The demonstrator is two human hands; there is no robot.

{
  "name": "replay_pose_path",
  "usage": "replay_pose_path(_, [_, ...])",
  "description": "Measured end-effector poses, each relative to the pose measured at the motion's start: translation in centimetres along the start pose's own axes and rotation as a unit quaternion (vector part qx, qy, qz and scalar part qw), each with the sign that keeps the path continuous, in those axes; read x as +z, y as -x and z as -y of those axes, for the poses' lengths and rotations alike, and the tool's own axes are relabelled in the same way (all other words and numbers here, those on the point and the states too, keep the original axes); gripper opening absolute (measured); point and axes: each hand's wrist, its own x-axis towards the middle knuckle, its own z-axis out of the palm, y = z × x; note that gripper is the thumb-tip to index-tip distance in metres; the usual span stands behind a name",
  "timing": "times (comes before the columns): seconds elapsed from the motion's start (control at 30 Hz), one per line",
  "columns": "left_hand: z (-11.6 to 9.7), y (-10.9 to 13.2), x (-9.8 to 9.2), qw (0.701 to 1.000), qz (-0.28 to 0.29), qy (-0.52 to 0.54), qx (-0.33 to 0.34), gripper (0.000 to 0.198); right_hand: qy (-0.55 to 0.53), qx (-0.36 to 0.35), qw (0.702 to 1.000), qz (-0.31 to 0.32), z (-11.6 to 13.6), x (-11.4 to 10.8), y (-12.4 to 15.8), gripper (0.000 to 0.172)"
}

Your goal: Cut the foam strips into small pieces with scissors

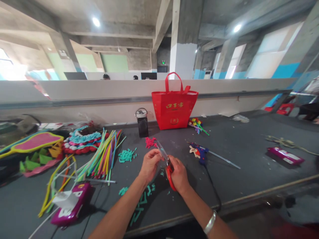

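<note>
Many teal scraps [127,155] ring right hand [178,174] gripping scissors [164,156], left hand [149,163] pinched beside blades.

The bare left forearm [119,212] and right forearm [196,207] reach forward and converge. The left hand [149,165] pinches thumb and fingertips together, pointing toward the right hand [178,175]. That hand sits just beside it, slightly nearer the body, fingers curled in a closed grip.
</note>
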Motion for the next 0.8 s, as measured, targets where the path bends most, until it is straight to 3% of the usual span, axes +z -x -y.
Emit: replay_pose_path(0.8, [0.77, -0.08, -0.56, 1.0, 0.006, -0.013, -0.002, 0.009, 0.009, -0.006, 1.0, -0.02, -0.19, 0.16, 0.05, 0.042])
